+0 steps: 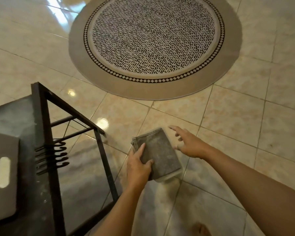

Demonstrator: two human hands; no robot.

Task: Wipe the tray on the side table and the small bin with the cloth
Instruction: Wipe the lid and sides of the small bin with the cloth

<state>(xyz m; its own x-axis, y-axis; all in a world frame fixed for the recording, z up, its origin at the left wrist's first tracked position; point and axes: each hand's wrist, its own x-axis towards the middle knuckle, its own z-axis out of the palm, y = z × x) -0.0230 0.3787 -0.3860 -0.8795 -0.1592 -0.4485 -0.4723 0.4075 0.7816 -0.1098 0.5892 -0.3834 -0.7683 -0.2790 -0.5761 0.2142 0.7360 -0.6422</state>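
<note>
Your left hand (138, 165) grips folded cloth (157, 155); right hand (188, 143) open beside it. Tray (3, 176) lies far left, nearer left hand.

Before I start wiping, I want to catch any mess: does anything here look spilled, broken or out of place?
Nothing stands out. The left hand holds the folded grey cloth over the tiled floor; the right hand is open beside it. The round rug lies flat, and the black side table stands upright.

One cloth (157, 155), one rug (154, 46), two hands.
</note>
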